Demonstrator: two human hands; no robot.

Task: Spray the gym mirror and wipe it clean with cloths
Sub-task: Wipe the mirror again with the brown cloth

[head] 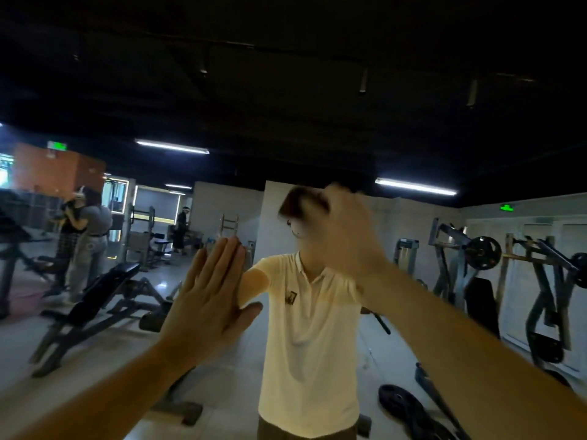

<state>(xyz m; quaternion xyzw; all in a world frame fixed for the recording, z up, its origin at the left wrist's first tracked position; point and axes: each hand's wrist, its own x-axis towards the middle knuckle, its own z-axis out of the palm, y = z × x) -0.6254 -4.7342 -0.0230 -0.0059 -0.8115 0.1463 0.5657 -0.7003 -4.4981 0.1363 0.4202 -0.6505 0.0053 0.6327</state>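
— Where's the mirror [317, 138]?
— Straight ahead, filling the view. Everything past the two arms is reflection.

— How many hands are up?
— Two. The left hand [209, 300] lies flat on the glass, four fingers straight and together, thumb out to the side. Its grip is open and it holds nothing.

— And the right hand [343, 230]?
— It is raised higher, over the head of the reflected person [311, 328] in the pale shirt. It's badly blurred, so I can't tell whether that grip is closed, or closed around something.

— Is it touching the glass?
— The blur won't let me say.

— What does the reflection show?
— One dark weight bench [104, 290] at the left, tilted. Two plate-loaded machines at the right, the nearer one [482, 252] and the farther one [556, 265]. A stack of weight plates [403, 404] lies on the floor at lower right; I can't count them.

— Anyone else?
— Three more people: two standing close together [85, 236] at the left, and one alone [181, 230] deeper in the room.

— Lights?
— Three lit ceiling tubes: one upper left [171, 146], one right of centre [416, 185], and a small one far back [178, 186]. There are also two green signs, left [57, 146] and right [507, 207].
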